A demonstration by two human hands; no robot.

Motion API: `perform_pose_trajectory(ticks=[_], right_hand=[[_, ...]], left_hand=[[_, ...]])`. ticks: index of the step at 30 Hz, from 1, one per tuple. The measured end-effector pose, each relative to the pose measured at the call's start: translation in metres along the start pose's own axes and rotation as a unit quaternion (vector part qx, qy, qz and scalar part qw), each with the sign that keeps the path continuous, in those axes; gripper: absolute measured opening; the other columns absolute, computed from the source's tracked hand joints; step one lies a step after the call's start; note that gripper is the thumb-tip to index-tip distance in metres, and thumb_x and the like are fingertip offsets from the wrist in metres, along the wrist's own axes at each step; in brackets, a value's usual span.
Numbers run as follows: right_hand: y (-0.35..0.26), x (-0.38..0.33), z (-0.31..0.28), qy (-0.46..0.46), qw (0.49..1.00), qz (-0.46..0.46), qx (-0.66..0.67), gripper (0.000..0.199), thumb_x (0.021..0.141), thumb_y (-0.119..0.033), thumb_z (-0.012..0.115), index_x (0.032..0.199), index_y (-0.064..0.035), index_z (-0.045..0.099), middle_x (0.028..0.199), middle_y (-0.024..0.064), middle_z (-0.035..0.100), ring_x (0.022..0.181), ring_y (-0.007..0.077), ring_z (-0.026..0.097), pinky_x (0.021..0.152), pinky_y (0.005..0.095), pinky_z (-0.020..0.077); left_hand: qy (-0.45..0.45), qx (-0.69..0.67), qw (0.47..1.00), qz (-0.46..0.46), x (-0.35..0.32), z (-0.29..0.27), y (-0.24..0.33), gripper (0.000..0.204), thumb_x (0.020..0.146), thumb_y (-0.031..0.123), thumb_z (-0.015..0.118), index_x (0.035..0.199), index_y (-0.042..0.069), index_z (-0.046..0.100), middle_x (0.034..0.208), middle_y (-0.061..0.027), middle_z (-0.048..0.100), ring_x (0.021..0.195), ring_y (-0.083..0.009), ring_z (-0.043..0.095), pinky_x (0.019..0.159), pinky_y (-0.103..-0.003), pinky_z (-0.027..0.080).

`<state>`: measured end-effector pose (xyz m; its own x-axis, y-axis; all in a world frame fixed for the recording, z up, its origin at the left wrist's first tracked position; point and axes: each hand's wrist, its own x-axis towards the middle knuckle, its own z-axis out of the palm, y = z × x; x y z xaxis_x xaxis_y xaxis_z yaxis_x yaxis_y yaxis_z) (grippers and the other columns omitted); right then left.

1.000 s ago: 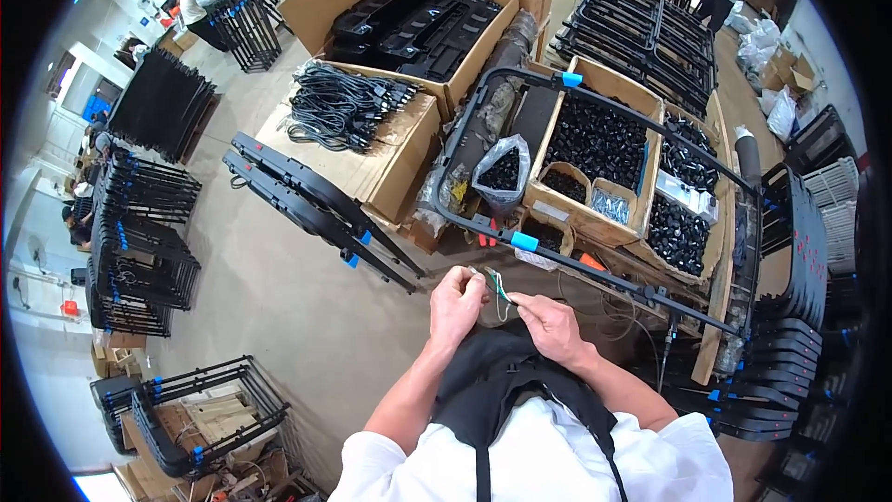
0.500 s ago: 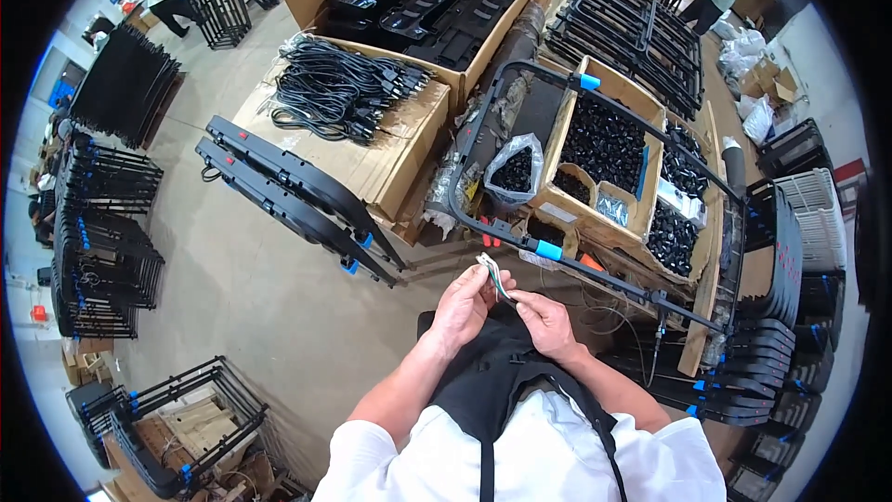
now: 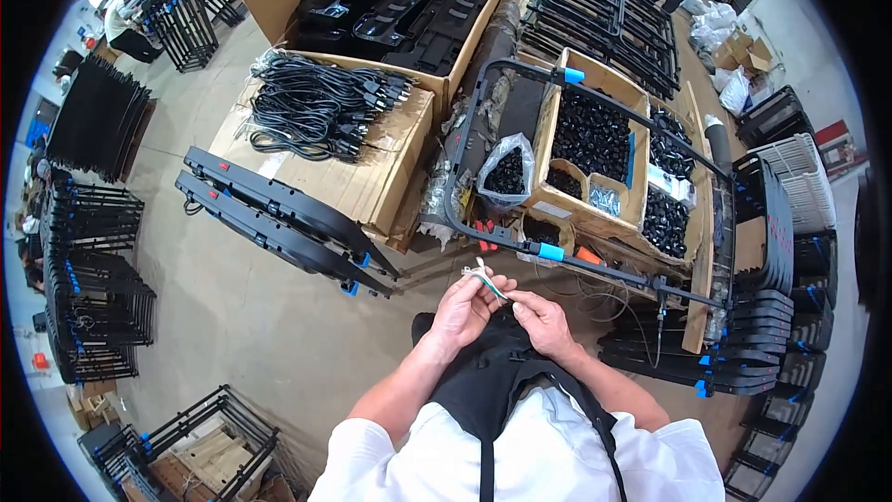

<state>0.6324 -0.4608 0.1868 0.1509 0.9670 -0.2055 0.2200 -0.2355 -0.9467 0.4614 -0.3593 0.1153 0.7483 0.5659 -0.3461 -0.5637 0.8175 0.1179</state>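
A short bundle of thin white and green wires [image 3: 486,282] with pale ends is held in front of my dark apron. My left hand [image 3: 462,309] pinches it near the pale ends, thumb pressed on top. At the lower, dark end of the bundle, the fingertips of my right hand [image 3: 544,322] are closed on it. Just beyond my hands lies a black tubular frame [image 3: 502,240] with blue sleeves [image 3: 551,252], resting over a workbench. What the right fingertips cover cannot be made out.
Wooden bins of small black parts [image 3: 592,138] stand on the bench beside a plastic bag [image 3: 507,170]. Coiled black power cords [image 3: 321,102] lie on a carton, left of which two black frame sections [image 3: 279,209] lean. Two people work far off at the upper left and upper right.
The view has shifted slightly, so the surroundings sit further left and, at the top, higher. The pale wire ends now spread apart more above my left fingers. Both hands keep hold.
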Motion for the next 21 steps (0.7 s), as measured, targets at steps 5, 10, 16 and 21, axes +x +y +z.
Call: perform_pose_trajectory(ticks=[5,10,16,21], right_hand=[[-0.001,0.006,0.009,0.035,0.999,0.004,-0.026,0.029,0.109,-0.014,0.060,0.134,-0.0021,0.070,0.101,0.0076,0.074,0.081,0.0128,0.063,0.077,0.0293,0.0527],[-0.002,0.012,0.019,0.011,0.997,0.074,-0.008,0.028,0.109,-0.014,0.059,0.133,-0.0025,0.069,0.083,0.0045,0.068,0.066,0.0099,0.063,0.064,0.0280,0.0533],[-0.002,0.016,0.026,-0.013,0.984,0.156,0.088,0.031,0.111,-0.017,0.055,0.136,-0.0010,0.064,0.076,0.0035,0.064,0.060,0.0111,0.063,0.056,0.0284,0.0543],[-0.012,0.021,0.029,-0.035,0.970,0.191,0.145,0.033,0.112,-0.021,0.052,0.138,-0.0016,0.060,0.075,0.0025,0.061,0.058,0.0126,0.063,0.053,0.0277,0.0526]], left_hand=[[0.028,0.092,0.994,0.055,-0.003,0.017,0.004,0.018,0.111,0.020,0.057,0.123,0.008,0.061,0.126,-0.0185,0.074,0.123,-0.0339,0.070,0.108,-0.046,0.054],[0.105,0.126,0.979,0.118,-0.001,0.022,-0.001,0.016,0.113,0.022,0.055,0.120,0.008,0.055,0.129,-0.0202,0.072,0.120,-0.0314,0.071,0.104,-0.043,0.055],[0.131,0.176,0.965,0.145,0.001,0.022,-0.004,0.020,0.115,0.027,0.053,0.121,0.008,0.054,0.124,-0.0169,0.074,0.116,-0.0272,0.072,0.097,-0.039,0.056],[0.123,0.193,0.960,0.160,0.003,0.014,0.001,0.024,0.115,0.028,0.054,0.127,0.007,0.056,0.117,-0.0120,0.074,0.111,-0.0242,0.073,0.090,-0.035,0.056]])
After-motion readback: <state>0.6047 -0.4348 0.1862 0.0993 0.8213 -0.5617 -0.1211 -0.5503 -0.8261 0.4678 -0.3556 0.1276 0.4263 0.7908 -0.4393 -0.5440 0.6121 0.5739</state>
